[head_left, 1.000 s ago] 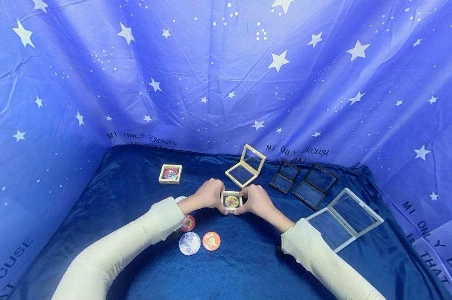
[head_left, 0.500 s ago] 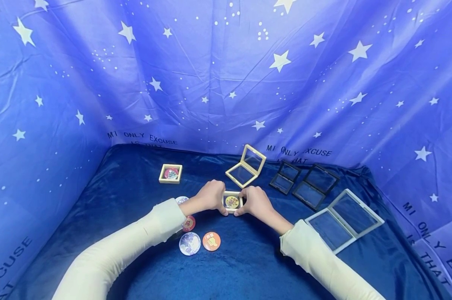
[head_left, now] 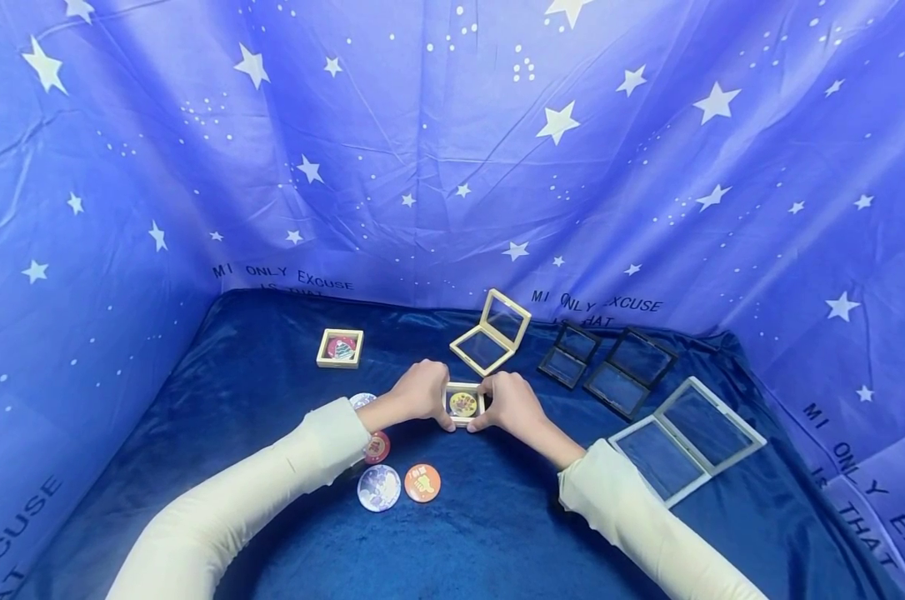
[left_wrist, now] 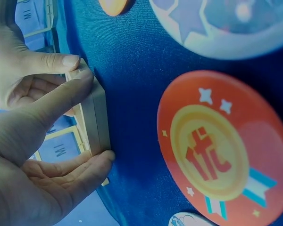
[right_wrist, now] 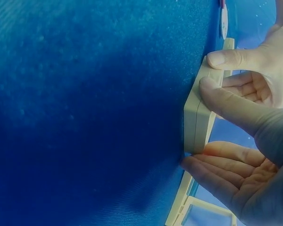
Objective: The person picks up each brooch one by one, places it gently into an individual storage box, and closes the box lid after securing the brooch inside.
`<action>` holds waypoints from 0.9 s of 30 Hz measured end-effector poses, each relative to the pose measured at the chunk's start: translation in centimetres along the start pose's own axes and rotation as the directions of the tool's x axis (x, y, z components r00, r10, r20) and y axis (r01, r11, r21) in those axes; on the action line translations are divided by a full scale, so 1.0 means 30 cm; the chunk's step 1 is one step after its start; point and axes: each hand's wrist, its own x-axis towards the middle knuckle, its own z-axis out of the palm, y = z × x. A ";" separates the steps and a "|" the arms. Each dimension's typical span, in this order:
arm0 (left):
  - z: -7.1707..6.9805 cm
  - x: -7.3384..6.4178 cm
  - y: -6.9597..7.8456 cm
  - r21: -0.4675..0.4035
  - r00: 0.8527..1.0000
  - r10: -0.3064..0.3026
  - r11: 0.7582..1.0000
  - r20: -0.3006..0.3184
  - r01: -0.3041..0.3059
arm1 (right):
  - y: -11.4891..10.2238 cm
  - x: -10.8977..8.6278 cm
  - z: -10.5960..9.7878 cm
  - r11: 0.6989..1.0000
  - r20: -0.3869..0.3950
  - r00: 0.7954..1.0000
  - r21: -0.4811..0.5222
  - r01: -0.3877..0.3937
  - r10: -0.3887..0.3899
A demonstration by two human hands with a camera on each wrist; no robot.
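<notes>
A small cream display case, closed, lies on the dark blue velvet cloth with a yellow round badge showing through its window. My left hand grips the left side of the case, thumb at the near edge and fingers round the far corner. On the right side, my right hand holds it the same way. Both wrist views show the two thumbs close together on the near wall of the case, with a thin seam running along it.
A closed cream case with a pinkish-red badge stands back left. Open frames stand behind and right: cream, two black, white. Near my left forearm lie an orange badge, a purple-white badge and a red badge.
</notes>
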 end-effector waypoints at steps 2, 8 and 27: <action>-0.001 -0.002 -0.001 -0.008 1.000 0.001 1.000 -0.005 -0.001 | 0.000 -0.001 0.001 1.000 -0.001 1.000 -0.005 -0.005 0.005; 0.004 -0.007 -0.010 -0.030 1.000 0.010 0.999 -0.021 -0.010 | -0.004 -0.001 0.003 1.000 0.007 1.000 -0.010 -0.017 0.017; -0.011 -0.026 -0.010 -0.151 0.993 -0.116 0.982 -0.026 0.111 | 0.000 0.010 -0.050 0.999 0.144 0.989 -0.018 0.027 -0.024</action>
